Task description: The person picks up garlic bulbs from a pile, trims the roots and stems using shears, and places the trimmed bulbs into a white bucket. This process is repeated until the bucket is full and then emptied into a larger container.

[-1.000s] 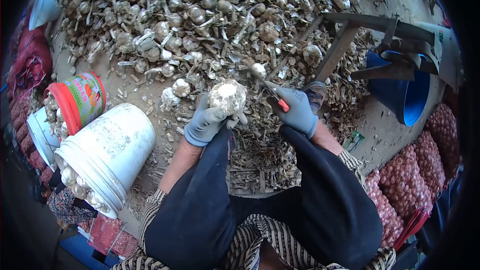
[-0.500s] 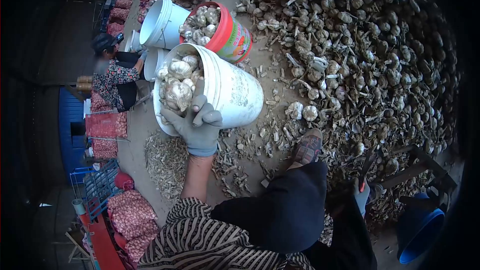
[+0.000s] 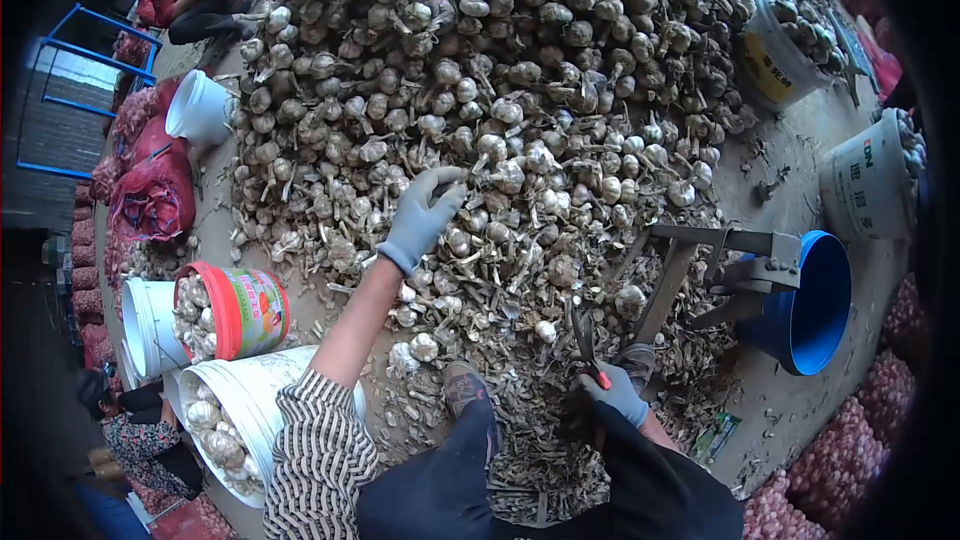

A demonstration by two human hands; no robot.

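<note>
My left hand (image 3: 425, 215), in a grey glove, is stretched over the big heap of garlic bulbs (image 3: 480, 100). Its thumb and fingers are apart around nothing that I can make out, close to some stemmed bulbs. Low in the view, my gloved right hand (image 3: 620, 395) grips a pair of shears (image 3: 583, 335) with a red part on the handle, blades pointing up. Loose garlic bulbs (image 3: 423, 346) lie near my shoe. At my left stands a white bucket (image 3: 268, 390) with trimmed bulbs in it, partly covered by my striped sleeve.
A metal stand (image 3: 670, 290) rises beside a blue bucket (image 3: 822, 305) on the right. Left of me are a red bucket (image 3: 255, 312) of garlic and a pale bucket (image 3: 150, 315). Other people sit at the left edges. Red mesh sacks (image 3: 840, 440) line the lower right.
My left hand has left the white bucket of garlic and moved over the heap. My view has swung right towards the heap. The shears remain in my right hand.
</note>
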